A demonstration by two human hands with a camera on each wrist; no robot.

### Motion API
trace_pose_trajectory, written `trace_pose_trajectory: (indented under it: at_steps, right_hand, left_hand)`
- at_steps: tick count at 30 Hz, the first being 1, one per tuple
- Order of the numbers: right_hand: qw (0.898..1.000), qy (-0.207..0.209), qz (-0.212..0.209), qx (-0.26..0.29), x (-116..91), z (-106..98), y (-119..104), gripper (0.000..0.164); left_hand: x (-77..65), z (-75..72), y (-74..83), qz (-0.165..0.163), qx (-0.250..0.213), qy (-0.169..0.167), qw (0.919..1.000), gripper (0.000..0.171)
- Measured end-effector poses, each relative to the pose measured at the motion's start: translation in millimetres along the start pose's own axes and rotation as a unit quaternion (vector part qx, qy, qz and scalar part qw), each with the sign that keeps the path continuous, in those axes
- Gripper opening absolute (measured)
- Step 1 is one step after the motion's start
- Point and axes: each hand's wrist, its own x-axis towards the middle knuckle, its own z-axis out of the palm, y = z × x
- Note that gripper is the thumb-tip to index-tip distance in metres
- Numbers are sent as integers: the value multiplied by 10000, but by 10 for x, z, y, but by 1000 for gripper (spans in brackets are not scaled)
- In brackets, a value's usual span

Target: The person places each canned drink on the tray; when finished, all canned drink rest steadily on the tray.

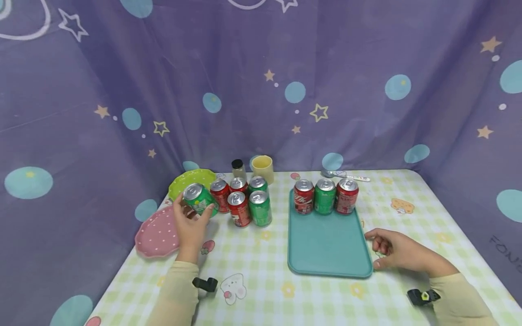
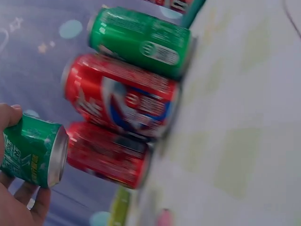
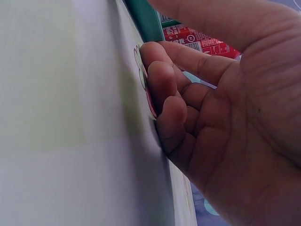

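Note:
My left hand [image 1: 190,230] grips a green soda can [image 1: 200,199], tilted and raised off the table, left of a cluster of red and green cans [image 1: 239,210]. The left wrist view shows fingers and thumb round the held can [image 2: 33,150], its silver base facing the standing cans. On the teal tray [image 1: 330,249], a red can [image 1: 303,197], a green can [image 1: 325,197] and another red can [image 1: 346,197] stand in a row along the far edge. My right hand [image 1: 401,251] rests by the tray's right rim, fingers loosely curled round nothing.
At the left lie a pink dotted plate [image 1: 157,233] and a green plate [image 1: 183,180]. Behind the cluster stand a black-capped jar [image 1: 238,169] and a yellow cup [image 1: 263,169]. A spoon [image 1: 346,176] lies beyond the tray. Purple curtains [image 1: 253,59] enclose the table.

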Motion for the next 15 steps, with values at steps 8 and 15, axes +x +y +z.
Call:
trace_pose_trajectory:
  at_steps: [8, 15]
  right_hand:
    - [9999, -12, 168, -15, 39, -10, 2, 75]
    - [9999, 18, 130, -48, 27, -11, -1, 74]
  left_hand:
    - [-5, 29, 235, 496, -233, -262, 9982, 82]
    - [-110, 351, 544, 762, -545, -1062, 9899, 85]
